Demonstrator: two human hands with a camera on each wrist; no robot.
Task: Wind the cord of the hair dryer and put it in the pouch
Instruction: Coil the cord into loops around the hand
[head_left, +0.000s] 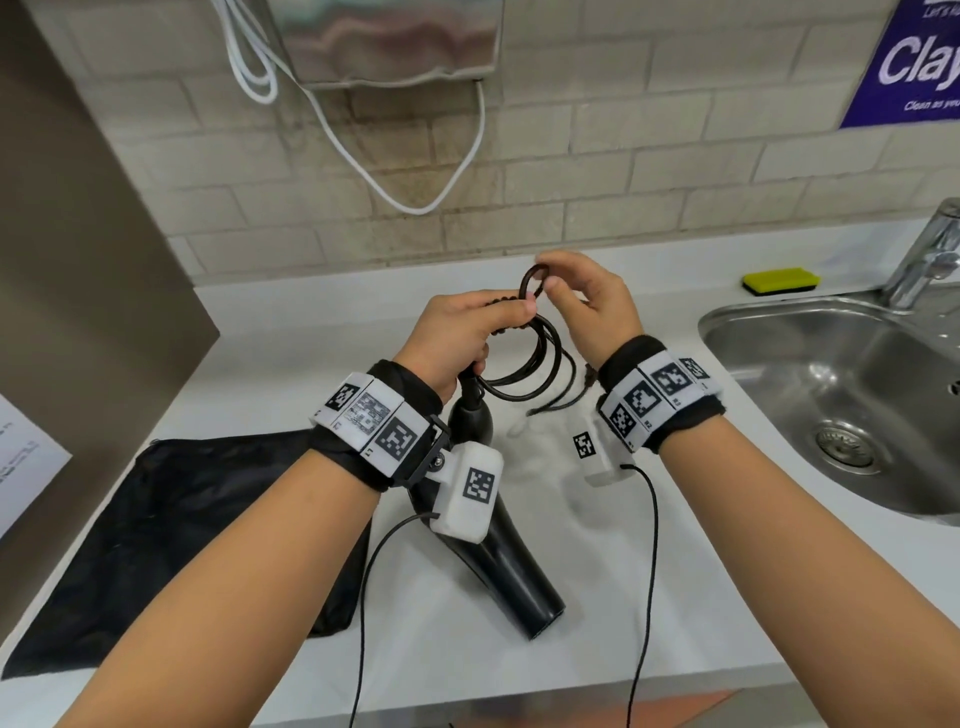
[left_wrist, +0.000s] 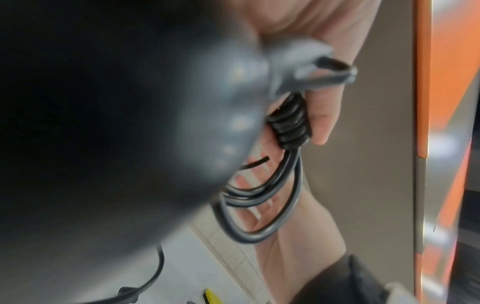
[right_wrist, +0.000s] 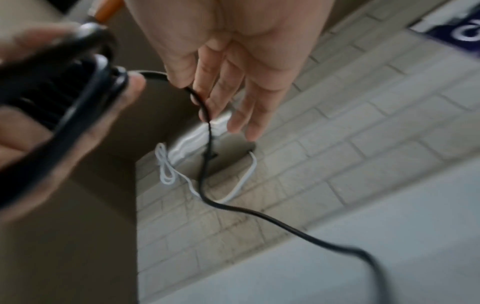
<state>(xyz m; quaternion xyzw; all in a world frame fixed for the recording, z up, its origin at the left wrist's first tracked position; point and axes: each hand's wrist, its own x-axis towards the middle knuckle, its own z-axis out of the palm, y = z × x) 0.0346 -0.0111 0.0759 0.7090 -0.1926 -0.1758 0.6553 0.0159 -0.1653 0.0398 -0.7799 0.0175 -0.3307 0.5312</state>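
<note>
My left hand grips the coiled cord above the hair dryer; my right hand pinches its next loop. Slack there risks unravelling.

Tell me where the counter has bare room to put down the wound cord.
Free: the white counter behind the pouch, up to the tiled wall, and the strip between the hair dryer and the sink. Crowded: under both hands, where dryer and pouch lie.
</note>
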